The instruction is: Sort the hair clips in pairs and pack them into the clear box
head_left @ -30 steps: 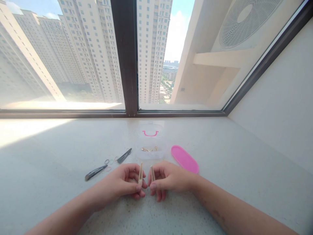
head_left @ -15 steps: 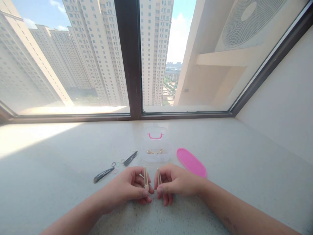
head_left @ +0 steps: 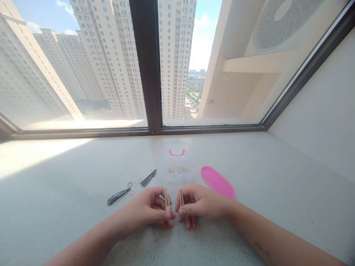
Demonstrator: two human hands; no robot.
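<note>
**A:** Fingers?

**B:** Left hand [head_left: 151, 210]: fingers [head_left: 163, 216] pinched shut on a beige hair clip [head_left: 166, 199], held upright. Right hand [head_left: 198, 207]: fingers [head_left: 184, 211] pinched the same way on a second beige clip [head_left: 181, 197]. The clips stand side by side with a small gap, not touching.

**A:** Delta vs the last second?

**B:** Practically nil. Same grips, same gap, and both hands are parked where they were, near the middle of the worktop [head_left: 277, 207] front edge. Only the head view drifted slightly. My read: a steady hold. Neither clip has been set down, and I can't see either one opened.

**A:** Surroundings?

**B:** Just behind the hands is a clear box [head_left: 191, 173] with small gold bits [head_left: 175, 170] inside. A pink lid [head_left: 217, 181] lies flat to its right, apart from it. Toward the left edge are a short dark clip [head_left: 148, 177], a few rubber bands [head_left: 132, 184] and a long dark clip [head_left: 118, 196], all lying loose with nothing touching them. The window [head_left: 146, 74] runs along the back edge.
</note>
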